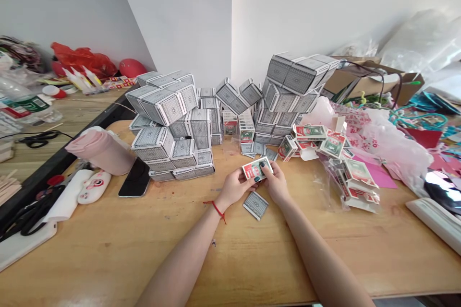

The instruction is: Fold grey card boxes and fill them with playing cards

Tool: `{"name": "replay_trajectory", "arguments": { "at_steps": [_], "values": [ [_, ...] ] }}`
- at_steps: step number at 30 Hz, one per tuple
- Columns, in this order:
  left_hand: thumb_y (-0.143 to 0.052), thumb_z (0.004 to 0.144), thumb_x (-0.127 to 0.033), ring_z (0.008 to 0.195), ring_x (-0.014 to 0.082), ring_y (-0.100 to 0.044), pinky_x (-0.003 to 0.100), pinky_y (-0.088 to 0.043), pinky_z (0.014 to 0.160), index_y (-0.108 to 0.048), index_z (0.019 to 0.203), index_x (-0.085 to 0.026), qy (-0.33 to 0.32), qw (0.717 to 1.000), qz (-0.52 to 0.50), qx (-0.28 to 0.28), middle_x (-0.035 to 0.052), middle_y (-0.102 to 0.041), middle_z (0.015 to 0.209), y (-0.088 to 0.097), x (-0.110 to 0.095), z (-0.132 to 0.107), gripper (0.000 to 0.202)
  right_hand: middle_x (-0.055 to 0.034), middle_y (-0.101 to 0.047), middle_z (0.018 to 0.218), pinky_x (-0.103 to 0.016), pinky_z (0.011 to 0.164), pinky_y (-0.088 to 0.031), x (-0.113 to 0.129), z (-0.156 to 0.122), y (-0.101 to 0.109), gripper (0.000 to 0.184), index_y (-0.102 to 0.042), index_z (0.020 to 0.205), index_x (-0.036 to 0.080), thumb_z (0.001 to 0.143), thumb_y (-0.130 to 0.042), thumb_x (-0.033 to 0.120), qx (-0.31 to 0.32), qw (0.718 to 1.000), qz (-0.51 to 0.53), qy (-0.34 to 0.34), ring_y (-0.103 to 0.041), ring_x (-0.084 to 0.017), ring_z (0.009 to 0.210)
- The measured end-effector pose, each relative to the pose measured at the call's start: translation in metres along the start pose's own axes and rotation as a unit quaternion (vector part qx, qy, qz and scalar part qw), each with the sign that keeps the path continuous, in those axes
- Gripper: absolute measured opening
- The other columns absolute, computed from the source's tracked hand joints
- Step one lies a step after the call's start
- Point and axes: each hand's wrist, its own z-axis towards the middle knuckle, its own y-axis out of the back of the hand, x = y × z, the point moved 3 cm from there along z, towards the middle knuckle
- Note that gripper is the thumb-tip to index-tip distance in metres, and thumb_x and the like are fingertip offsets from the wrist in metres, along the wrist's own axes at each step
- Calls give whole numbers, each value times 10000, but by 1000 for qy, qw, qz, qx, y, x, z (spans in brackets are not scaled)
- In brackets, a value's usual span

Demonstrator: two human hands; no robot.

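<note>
Both hands hold one small red, white and green playing card box above the middle of the table. My left hand grips its left end, the thumb along the near edge. On its right end, my right hand presses a dark-nailed thumb on the top face. Just below the hands lies a grey patterned playing card piece. Farther back, more grey patterned cards lie in front of upright card boxes. Stacks of grey patterned boxes stand left and right.
Opened card boxes lie to the right beside a white plastic bag. A cardboard box stands behind them. On the left are a black phone, a pink cylinder, a white roll and black scissors.
</note>
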Motion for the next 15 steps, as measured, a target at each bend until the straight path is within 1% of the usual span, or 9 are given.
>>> {"name": "replay_trajectory", "arguments": {
  "at_steps": [3,7,9,12,15],
  "values": [
    [-661,681,-358,660,176,-645,322,-547,619,-590,980,-131,13,1000,-19,1,83,-673,882,1,-1,1,381,11,-601,745,-254,535,-444,-2,1,0,352,-543,918,229,666,-639,456,7,1000,13,-13,-542,-144,605],
    [-638,699,-377,661,184,-644,347,-545,653,-617,909,-118,28,999,-29,-5,71,-682,830,4,-1,2,335,9,-599,771,-263,565,-459,-1,1,0,338,-551,931,233,672,-641,429,11,1000,16,-11,-546,-145,628],
    [-649,689,-371,685,190,-644,343,-541,666,-623,886,-113,28,999,-29,3,67,-684,809,5,-1,2,325,13,-599,777,-264,567,-462,1,0,-1,383,-544,995,250,665,-648,415,9,1000,21,-7,-547,-145,625],
    [-649,686,-380,709,196,-644,339,-536,677,-623,877,-110,25,999,-24,13,65,-686,813,5,0,1,332,26,-597,795,-264,576,-465,5,-1,-2,498,-490,1135,306,669,-646,384,15,999,34,1,-549,-139,622],
    [-639,693,-389,718,197,-645,346,-533,693,-621,897,-113,19,999,-17,22,63,-684,840,5,0,1,344,24,-598,823,-269,610,-467,8,-2,-3,508,-491,1171,313,686,-629,369,21,999,28,6,-552,-140,650]
  ]
}}
